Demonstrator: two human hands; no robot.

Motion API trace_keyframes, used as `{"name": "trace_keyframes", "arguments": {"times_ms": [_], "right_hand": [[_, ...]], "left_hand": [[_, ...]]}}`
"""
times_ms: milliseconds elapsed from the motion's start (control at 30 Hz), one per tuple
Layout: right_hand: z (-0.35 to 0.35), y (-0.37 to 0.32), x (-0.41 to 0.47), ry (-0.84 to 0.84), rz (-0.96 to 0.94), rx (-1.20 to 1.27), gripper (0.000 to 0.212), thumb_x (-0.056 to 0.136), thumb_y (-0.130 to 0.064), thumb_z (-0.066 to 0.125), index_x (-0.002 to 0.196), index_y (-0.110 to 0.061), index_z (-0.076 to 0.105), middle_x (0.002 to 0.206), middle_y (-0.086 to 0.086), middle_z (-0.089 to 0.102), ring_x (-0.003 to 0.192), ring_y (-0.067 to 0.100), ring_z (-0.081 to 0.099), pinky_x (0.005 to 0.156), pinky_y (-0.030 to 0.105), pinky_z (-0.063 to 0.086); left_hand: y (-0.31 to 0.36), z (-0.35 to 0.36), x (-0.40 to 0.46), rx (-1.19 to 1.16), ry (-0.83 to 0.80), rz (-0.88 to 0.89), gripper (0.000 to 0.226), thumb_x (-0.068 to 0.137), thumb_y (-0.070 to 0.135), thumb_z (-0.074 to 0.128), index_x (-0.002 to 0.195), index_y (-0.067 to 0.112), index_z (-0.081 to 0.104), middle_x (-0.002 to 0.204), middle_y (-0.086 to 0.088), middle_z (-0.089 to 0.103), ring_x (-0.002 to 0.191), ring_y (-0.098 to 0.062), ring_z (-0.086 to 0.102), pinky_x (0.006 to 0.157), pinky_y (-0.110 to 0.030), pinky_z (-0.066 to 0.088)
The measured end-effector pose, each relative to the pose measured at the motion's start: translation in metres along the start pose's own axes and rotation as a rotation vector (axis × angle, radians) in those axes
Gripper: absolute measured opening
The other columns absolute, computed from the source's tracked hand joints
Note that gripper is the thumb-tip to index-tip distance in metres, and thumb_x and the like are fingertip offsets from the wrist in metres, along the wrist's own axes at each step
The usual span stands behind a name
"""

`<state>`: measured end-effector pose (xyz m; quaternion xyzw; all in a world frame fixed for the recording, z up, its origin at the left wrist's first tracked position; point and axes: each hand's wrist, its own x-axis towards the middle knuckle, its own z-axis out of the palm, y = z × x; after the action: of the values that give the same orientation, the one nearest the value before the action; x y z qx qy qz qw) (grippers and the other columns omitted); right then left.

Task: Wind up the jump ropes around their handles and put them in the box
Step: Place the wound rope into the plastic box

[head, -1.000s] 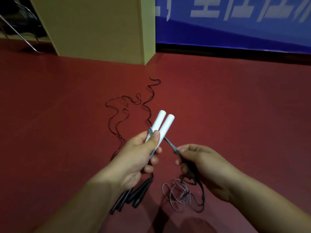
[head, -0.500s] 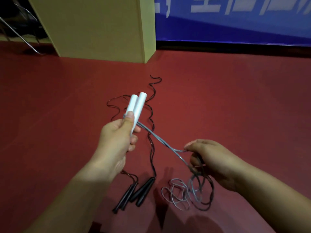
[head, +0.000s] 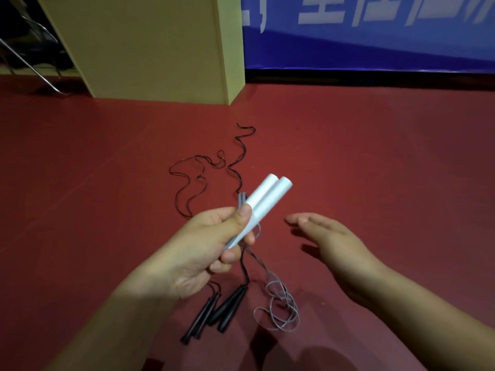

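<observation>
Left hand [head: 203,245] has both white handles [head: 263,203] pinched together side by side, thumb pressed across them, fingers curled underneath. They stick up and to the right, around the middle of the frame. A bit of grey cord [head: 278,306] looks to be caught under the thumb at the handles' left edge, and the rest drops down behind the hand into a loose pile of loops on the red floor [head: 375,170], lower centre.

Right hand [head: 329,236] is just flat and empty, fingers straight, palm facing left, hovering right of the handles and not touching anything. So nothing's keeping tension on the cord right now.

That's where I'd guess this goes sideways. With the cord slack, whatever wrap is on the handles could loosen or slide off, and the pile of loops on the floor could knot up when it gets pulled. The second rope is right underneath too: black handles [head: 214,311] at lower centre, with the black cord [head: 192,180] squiggling up toward the upper middle. The grey loops sit just beside those black handles, so a careless tug might drag the two ropes into each other.

Not seeing an obvious box anywhere. There's a big yellow-green block [head: 150,44] at upper left, no idea if that's it. Blue banner [head: 375,36] upper right.
</observation>
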<state>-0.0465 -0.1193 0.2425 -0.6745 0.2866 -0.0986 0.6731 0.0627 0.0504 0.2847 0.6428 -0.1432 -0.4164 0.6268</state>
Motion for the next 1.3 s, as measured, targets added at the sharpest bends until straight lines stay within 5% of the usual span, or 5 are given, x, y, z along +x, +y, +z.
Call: {"name": "trace_keyframes", "arguments": {"times_ms": [200, 400, 667, 1000, 1300], "right_hand": [[0.011, -0.013, -0.003, -0.129, 0.057, 0.611, 0.042, 0.103, -0.033, 0.035, 0.118, -0.008, 0.066, 0.109, 0.002, 0.072, 0.110, 0.014, 0.061, 0.110, 0.038, 0.038], [0.011, -0.012, -0.006, -0.197, 0.024, 0.542, 0.055, 0.104, -0.041, 0.028, 0.111, 0.000, 0.063, 0.098, 0.014, 0.069, 0.091, 0.024, 0.061, 0.087, 0.036, 0.047], [0.007, -0.009, -0.008, -0.263, -0.116, 0.331, 0.004, 0.089, -0.019, 0.062, 0.089, -0.018, 0.066, 0.067, 0.006, 0.045, 0.049, 0.011, 0.031, 0.049, 0.024, 0.026], [0.007, -0.007, -0.009, -0.160, -0.121, -0.031, 0.023, 0.096, -0.025, 0.058, 0.078, -0.009, 0.056, 0.056, 0.000, 0.047, 0.048, 0.009, 0.039, 0.046, 0.019, 0.033], [0.004, -0.012, -0.011, -0.269, 0.129, 0.151, 0.010, 0.098, -0.013, 0.054, 0.088, -0.010, 0.057, 0.060, 0.003, 0.042, 0.048, 0.018, 0.048, 0.055, 0.030, 0.041]], "left_hand": [[0.003, 0.011, -0.010, -0.076, -0.243, -0.153, 0.043, 0.083, 0.040, 0.056, 0.098, 0.000, 0.054, 0.066, -0.002, 0.058, 0.036, 0.000, 0.029, 0.029, -0.010, 0.017], [0.004, 0.006, -0.013, -0.159, -0.395, -0.173, 0.028, 0.091, 0.034, 0.059, 0.083, 0.008, 0.066, 0.074, -0.005, 0.059, 0.037, 0.000, 0.032, 0.029, -0.010, 0.021], [0.002, -0.009, -0.010, -0.359, -0.596, -0.044, 0.053, 0.090, 0.017, 0.070, 0.133, -0.003, 0.047, 0.093, -0.008, 0.061, 0.052, -0.006, 0.049, 0.048, -0.018, 0.043], [0.003, 0.011, -0.013, -0.004, -0.187, -0.029, 0.032, 0.090, 0.034, 0.052, 0.121, 0.031, 0.060, 0.076, 0.001, 0.058, 0.045, -0.008, 0.043, 0.037, -0.017, 0.032], [0.005, 0.004, 0.000, -0.037, 0.008, 0.017, 0.022, 0.098, 0.021, 0.050, 0.088, 0.003, 0.055, 0.076, -0.006, 0.056, 0.042, -0.008, 0.037, 0.035, -0.019, 0.028]]}}
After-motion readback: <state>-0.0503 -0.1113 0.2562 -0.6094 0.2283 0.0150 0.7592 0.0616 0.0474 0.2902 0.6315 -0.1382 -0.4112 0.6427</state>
